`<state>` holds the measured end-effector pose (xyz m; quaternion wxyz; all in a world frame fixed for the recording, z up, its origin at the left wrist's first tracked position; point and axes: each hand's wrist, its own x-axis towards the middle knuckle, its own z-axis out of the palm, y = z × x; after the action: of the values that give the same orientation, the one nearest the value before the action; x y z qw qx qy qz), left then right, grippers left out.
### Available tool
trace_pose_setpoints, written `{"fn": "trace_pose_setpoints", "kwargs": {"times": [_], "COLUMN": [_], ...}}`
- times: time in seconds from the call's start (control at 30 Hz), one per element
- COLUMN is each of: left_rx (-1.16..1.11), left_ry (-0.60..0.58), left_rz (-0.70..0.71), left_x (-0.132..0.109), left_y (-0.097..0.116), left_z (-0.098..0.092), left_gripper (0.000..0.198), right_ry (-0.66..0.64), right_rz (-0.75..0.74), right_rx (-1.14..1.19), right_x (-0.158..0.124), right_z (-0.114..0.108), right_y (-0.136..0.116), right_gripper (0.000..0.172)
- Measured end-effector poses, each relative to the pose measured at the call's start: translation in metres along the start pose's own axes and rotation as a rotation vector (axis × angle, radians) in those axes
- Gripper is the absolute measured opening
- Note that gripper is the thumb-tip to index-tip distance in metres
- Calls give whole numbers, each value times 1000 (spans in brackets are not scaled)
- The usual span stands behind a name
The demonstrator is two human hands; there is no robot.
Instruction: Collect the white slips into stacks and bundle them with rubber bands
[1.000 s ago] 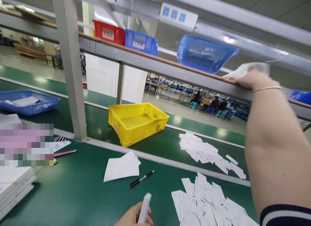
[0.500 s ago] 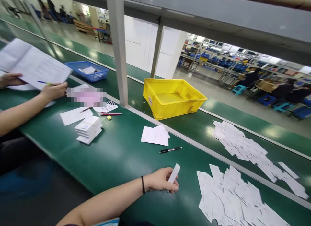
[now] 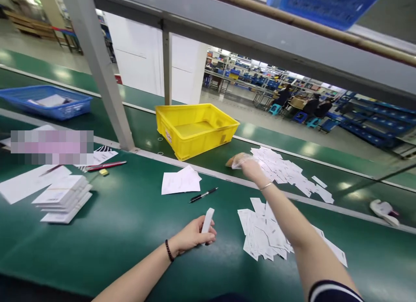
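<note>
My left hand (image 3: 191, 237) rests on the green table near the front edge, fingers closed round a small white stack of slips (image 3: 207, 220) held upright. My right hand (image 3: 248, 164) reaches out over the conveyor belt, closed on a crumpled clear bag with something tan in it (image 3: 236, 160). It hovers at the left edge of a far pile of white slips (image 3: 286, 172). A nearer pile of slips (image 3: 266, 232) lies under my right forearm.
A yellow bin (image 3: 195, 128) stands on the belt behind a grey post (image 3: 104, 85). A black pen (image 3: 203, 195) and white sheets (image 3: 180, 181) lie mid-table. Bundled stacks (image 3: 63, 197), a red pen (image 3: 105, 166), a blue basket (image 3: 45, 102) sit left.
My right hand has come down from the overhead shelf and now reaches over the belt holding a bag. The view swung back right; the co-worker's arms are out of sight.
</note>
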<state>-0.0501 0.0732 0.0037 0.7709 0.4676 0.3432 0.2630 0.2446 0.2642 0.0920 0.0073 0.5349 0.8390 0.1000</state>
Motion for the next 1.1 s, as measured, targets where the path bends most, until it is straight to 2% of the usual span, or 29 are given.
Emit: {"fn": "trace_pose_setpoints", "kwargs": {"times": [0.1, 0.2, 0.3, 0.43, 0.5, 0.67, 0.8, 0.9, 1.0, 1.1], "left_rx": [-27, -40, -37, -49, -54, -48, -48, -91, -156, -226], "left_ry": [-6, 2, -3, 10, 14, 20, 41, 44, 8, -46], "left_rz": [2, -7, -17, -17, -15, -17, 22, 65, 130, 183], "left_x": [1, 1, 2, 2, 2, 1, 0, -2, -6, -10], "left_y": [-2, -1, 0, 0, 0, 1, 2, 7, 16, 21], "left_z": [-1, 0, 0, -1, -1, 0, -1, -1, 2, 10], "left_gripper": [48, 49, 49, 49, 49, 50, 51, 52, 51, 50], "right_ry": [-86, -122, -82, 19, 65, 192, 314, 363, 336, 245], "right_rz": [-15, -13, 65, 212, 263, 398, 571, 647, 622, 554], "right_rx": [132, 247, 315, 359, 387, 500, 632, 799, 1025, 1400], "right_x": [7, 10, 12, 16, 16, -6, -41, -69, -93, -112], "right_z": [38, 55, 58, 60, 61, 54, 41, 29, 13, -2], "right_y": [-20, -20, -13, -18, -24, -27, -24, -29, -50, -87], "right_gripper": [47, 53, 45, 21, 22, 12, 17, 30, 40, 43]}}
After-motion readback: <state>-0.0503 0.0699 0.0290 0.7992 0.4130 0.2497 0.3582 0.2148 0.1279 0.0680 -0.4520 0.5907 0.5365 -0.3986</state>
